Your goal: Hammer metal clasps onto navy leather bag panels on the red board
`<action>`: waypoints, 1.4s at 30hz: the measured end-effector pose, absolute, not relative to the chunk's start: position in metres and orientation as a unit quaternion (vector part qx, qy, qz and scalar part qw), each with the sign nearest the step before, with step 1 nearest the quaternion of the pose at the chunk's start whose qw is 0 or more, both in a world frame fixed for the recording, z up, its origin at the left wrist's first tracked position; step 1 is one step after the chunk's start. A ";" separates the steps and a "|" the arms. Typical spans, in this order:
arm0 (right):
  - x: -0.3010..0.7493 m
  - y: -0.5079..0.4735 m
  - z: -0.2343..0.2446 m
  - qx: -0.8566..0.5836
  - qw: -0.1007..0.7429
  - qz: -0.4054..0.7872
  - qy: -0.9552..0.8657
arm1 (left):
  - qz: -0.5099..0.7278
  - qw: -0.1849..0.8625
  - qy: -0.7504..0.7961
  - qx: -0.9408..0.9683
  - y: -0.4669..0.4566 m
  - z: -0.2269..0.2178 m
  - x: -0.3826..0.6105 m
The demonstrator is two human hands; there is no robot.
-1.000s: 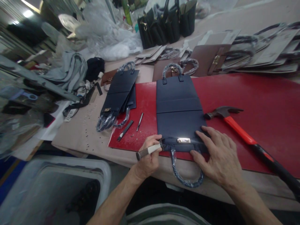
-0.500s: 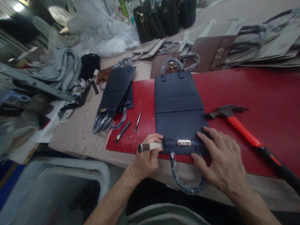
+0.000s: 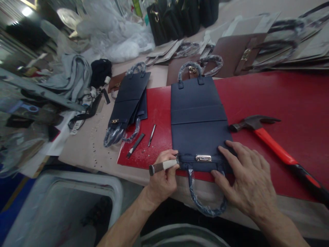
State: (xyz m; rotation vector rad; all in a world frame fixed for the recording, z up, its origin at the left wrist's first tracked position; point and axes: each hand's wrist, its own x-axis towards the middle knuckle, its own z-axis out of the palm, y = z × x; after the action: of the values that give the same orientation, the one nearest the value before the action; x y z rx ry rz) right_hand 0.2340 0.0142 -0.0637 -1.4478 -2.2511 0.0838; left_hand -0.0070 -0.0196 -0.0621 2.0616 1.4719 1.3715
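A flat navy handbag piece [image 3: 198,111] lies on a red mat, its near wrapped handle [image 3: 207,210] hanging past the table edge. A shiny metal clasp [image 3: 203,158] sits on its near band. My left hand [image 3: 163,176] is closed around a short punch-like tool [image 3: 160,167] with a brown end and pale shaft. The tool's other end meets the band's left end; its tip is hidden by my fingers. My right hand [image 3: 246,178] lies with fingers spread on the bag's near right corner. Right of the bag rests a claw hammer [image 3: 276,147] with an orange and black handle.
On the red mat [image 3: 257,96], a slim metal rod [image 3: 151,135] and a dark flat blade [image 3: 135,145] lie left of the bag. More navy bag pieces [image 3: 131,91] stand beyond them. Brown bag pieces [image 3: 232,51] line the back. A pale bin [image 3: 117,187] is below left.
The punch-like tool's outer end has dipped a little. The whole view has shifted slightly; both hands keep their places on the bag.
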 end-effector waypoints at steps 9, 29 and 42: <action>0.235 0.015 -0.065 -0.526 0.236 0.032 -0.817 | 0.436 0.185 0.465 0.748 -0.006 -0.053 -0.016; 0.237 0.014 -0.066 -0.518 0.251 0.032 -0.817 | 0.403 0.188 0.473 0.760 0.001 -0.052 -0.020; 0.324 0.021 -0.044 -0.611 0.303 -0.016 -0.731 | 0.436 0.209 0.477 0.734 0.004 -0.056 -0.022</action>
State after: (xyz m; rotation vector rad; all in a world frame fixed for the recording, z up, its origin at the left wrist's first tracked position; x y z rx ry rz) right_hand 0.3242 0.0211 -0.0436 -1.6196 -1.9367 -0.0427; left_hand -0.0219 0.0043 -0.0563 2.0412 1.3272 1.2117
